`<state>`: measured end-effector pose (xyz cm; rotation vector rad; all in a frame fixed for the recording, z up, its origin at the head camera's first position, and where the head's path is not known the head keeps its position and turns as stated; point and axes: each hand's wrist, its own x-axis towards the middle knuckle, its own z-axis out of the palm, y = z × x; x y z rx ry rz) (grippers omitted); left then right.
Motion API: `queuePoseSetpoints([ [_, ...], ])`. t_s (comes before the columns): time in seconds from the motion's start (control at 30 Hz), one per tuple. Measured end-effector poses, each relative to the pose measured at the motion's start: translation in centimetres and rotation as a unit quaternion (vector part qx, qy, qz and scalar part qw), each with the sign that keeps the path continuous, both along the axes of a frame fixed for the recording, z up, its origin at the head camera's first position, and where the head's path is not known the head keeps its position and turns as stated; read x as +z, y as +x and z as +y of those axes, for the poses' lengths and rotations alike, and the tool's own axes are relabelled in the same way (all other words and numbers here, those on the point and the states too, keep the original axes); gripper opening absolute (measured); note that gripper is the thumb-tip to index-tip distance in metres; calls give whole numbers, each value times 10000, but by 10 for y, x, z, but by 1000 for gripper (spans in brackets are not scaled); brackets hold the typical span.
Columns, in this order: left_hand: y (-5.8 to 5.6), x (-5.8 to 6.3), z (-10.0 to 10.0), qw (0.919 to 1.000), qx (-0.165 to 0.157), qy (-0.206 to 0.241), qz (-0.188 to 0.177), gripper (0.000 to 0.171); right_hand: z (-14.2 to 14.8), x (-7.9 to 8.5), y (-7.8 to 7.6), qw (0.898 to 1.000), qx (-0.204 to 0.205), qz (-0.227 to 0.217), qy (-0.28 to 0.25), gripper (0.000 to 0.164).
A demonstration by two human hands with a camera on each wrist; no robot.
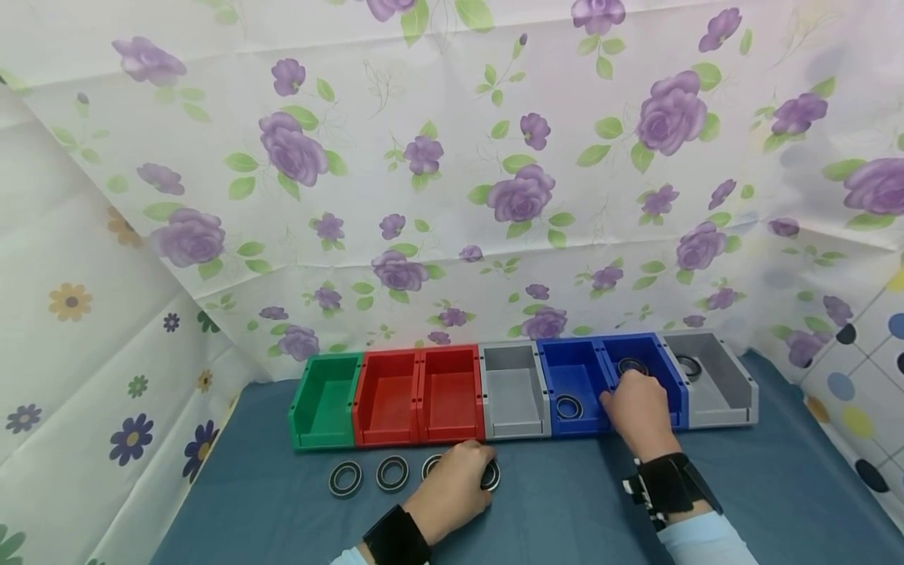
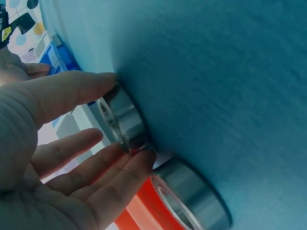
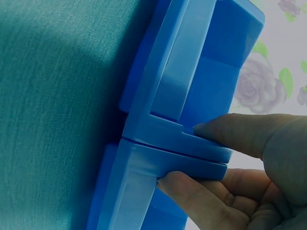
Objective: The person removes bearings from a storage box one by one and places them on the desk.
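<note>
Near the front of the bins, my left hand (image 1: 452, 488) pinches a ball bearing (image 2: 125, 117) standing on the table, its thumb on one side and fingertips on the other. Another bearing (image 2: 192, 194) stands beside those fingertips. Two more bearings, a left one (image 1: 345, 479) and a nearer one (image 1: 391, 473), lie further left in the row. My right hand (image 1: 639, 408) grips the adjoining walls of two blue bins (image 3: 177, 148), thumb inside one and index finger inside the other. One bearing (image 1: 569, 406) lies in the left blue bin, another (image 1: 632, 366) in the right one.
A row of open bins runs along the back: a green bin (image 1: 326, 441), red bins (image 1: 388, 438), a grey bin (image 1: 517, 430), the blue pair, then a wider grey bin (image 1: 723, 416) with a bearing (image 1: 687, 367). Behind them hangs a flowered cloth (image 1: 452, 196). Blue-grey cloth (image 1: 558, 502) covers the table.
</note>
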<state>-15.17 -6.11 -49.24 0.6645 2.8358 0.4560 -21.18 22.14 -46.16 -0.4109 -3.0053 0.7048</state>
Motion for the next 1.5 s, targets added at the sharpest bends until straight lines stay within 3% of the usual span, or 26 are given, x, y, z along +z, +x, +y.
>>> queuePoseSetpoints([
  [0.17,-1,8,-1,9999,-35,103,117,48,1,-1,0,10000,9,25,38,29],
  [0.33,-8,27,-5,9965,7,680,492,48,1,-3,-2,10000,-17,39,83,32],
  [0.57,-25,48,-7,9765,339,1567,1437,49,1,-4,-2,10000,-53,-13,53,32],
  [0.67,-32,50,-4,9687,554,1831,1580,54,2,-4,-2,10000,-48,-20,41,32],
  [0.83,-45,48,4,9659,837,2181,1115,64,2,-4,-2,10000,-41,-17,49,31],
  [1.03,-60,39,9,9634,1176,2328,615,61,1,-5,-2,10000,-12,7,22,30],
  [1.33,-72,30,13,9655,1318,2181,538,16,1,-3,-2,10000,-12,33,29,30],
  [1.5,-74,31,17,9650,1348,2209,417,21,3,-2,-1,9999,-33,-116,-5,31],
])
